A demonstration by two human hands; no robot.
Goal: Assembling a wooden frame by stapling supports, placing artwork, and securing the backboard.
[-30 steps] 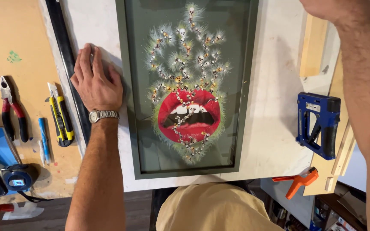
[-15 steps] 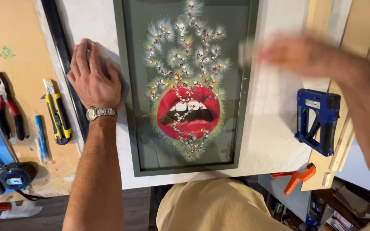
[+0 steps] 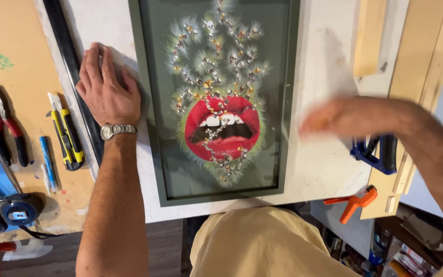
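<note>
A dark green picture frame [image 3: 139, 102] lies flat on a white board [image 3: 324, 77]; its picture shows red lips among small skulls and feathery tufts. My left hand [image 3: 106, 87] rests flat on the board, fingers spread, against the frame's left edge. A metal watch is on that wrist. My right hand [image 3: 349, 118] is blurred in motion above the board to the right of the frame, close over a blue staple gun [image 3: 375, 151]. Whether it holds anything cannot be told.
Left of the board, red-handled pliers [image 3: 3, 128], a yellow utility knife [image 3: 65, 136], a blue pen [image 3: 47, 161] and a blue tape measure [image 3: 21, 208] lie on a tan bench. A long black ruler [image 3: 65, 56] runs beside my left hand. Wooden strips [image 3: 416, 61] and an orange clamp [image 3: 355, 202] are right.
My right arm has swung down from the top right to the staple gun beside the frame. My left hand and the frame have stayed put.
</note>
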